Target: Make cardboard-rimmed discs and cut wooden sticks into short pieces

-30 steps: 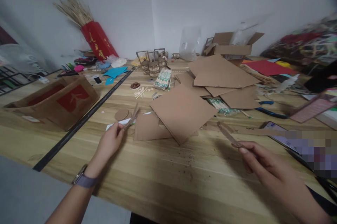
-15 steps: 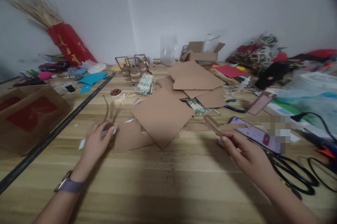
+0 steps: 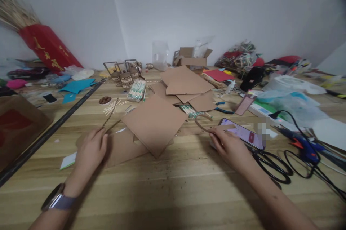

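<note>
My left hand [image 3: 92, 149] is closed at the left, over the end of a flat cardboard piece [image 3: 125, 147]. From its fingers a thin dark-patterned strip [image 3: 110, 115] and a plainer brown strip [image 3: 113, 125] stick out. On the right, my right hand [image 3: 227, 143] pinches a curved brown cardboard strip [image 3: 199, 124], its loop bending to the left. Between the hands lies a square cardboard sheet [image 3: 155, 125] on other pieces. Black-handled scissors [image 3: 273, 167] rest beside my right forearm, partly covered. A phone [image 3: 245, 134] lies just beyond my right hand.
Stacked cardboard [image 3: 186, 82], a packet of sticks [image 3: 137, 90] and small handled buckets [image 3: 126, 80] stand farther back. At right are a blue glue gun [image 3: 308, 150] with cable and a power strip [image 3: 266, 109]. A paper bag [image 3: 21, 125] stands at left.
The view has turned right, so the table's things sit farther left. The strip in my right hand now shows as a wider open curve. My left hand's strips have tilted to the right.
</note>
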`<state>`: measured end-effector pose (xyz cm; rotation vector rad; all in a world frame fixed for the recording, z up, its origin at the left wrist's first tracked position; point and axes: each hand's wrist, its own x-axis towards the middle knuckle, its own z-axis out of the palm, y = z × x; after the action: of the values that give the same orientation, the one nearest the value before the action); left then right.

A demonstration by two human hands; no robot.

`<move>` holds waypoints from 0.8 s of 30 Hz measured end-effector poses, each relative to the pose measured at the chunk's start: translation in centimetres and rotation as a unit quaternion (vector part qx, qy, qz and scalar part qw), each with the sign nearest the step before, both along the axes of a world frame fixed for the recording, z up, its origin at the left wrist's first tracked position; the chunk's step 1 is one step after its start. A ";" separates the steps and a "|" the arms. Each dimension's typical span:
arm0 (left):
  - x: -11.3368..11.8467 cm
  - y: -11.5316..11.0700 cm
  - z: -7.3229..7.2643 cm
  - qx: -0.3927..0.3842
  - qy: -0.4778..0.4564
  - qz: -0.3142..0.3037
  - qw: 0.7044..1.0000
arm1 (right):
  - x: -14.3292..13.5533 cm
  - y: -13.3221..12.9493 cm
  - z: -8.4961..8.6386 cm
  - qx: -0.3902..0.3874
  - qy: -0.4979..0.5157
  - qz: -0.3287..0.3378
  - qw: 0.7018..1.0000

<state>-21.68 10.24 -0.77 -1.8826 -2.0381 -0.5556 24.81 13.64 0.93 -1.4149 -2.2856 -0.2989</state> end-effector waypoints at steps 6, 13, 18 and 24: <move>1.6 -0.1 -0.5 0.005 -0.073 -0.047 0.996 | -3.6 -0.7 0.3 -0.011 -0.033 0.043 0.998; -1.0 3.3 -2.1 0.001 -0.092 -0.039 0.995 | -4.4 -0.8 0.0 -0.007 -0.050 0.039 0.998; 0.1 3.2 -0.4 -0.006 -0.120 -0.014 0.993 | -4.0 -1.6 -0.6 -0.005 -0.038 0.045 0.998; 5.6 1.8 0.1 -0.072 -0.375 -0.044 0.923 | -4.2 -1.6 -1.9 -0.047 -0.021 0.037 0.998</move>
<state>-16.07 12.04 -0.64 -2.0524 -2.4929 -1.3557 20.66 12.03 -0.97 -1.3767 -2.4078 -0.2021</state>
